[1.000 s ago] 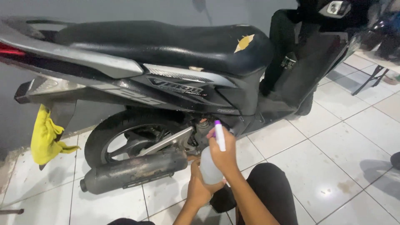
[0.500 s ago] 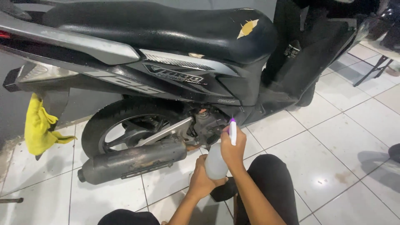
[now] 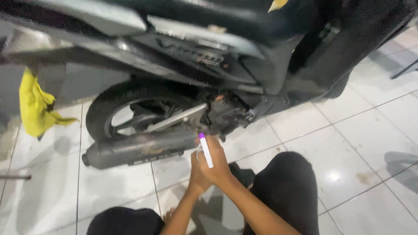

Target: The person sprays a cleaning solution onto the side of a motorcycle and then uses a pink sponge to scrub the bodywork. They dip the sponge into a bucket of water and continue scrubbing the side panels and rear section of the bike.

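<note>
My right hand [image 3: 217, 164] is closed around the white neck of a spray bottle [image 3: 205, 152] with a purple tip, pointed up toward the scooter's engine area [image 3: 224, 114]. My left hand [image 3: 197, 174] sits just behind and under it, wrapped on the bottle's body, which is mostly hidden by both hands. The tip is a short way below the engine and just right of the dark exhaust muffler [image 3: 139, 148]. The rear wheel [image 3: 130, 115] stands behind the muffler.
The black and grey scooter body [image 3: 209, 43] fills the top of the view. A yellow cloth [image 3: 35, 104] hangs at its left end. My knees in black trousers [image 3: 285, 187] rest on the white floor tiles [image 3: 357, 148].
The view has closed in and dropped toward the engine and muffler. My hands with the bottle have shifted closer to the engine; the bottle's body is now covered by them.
</note>
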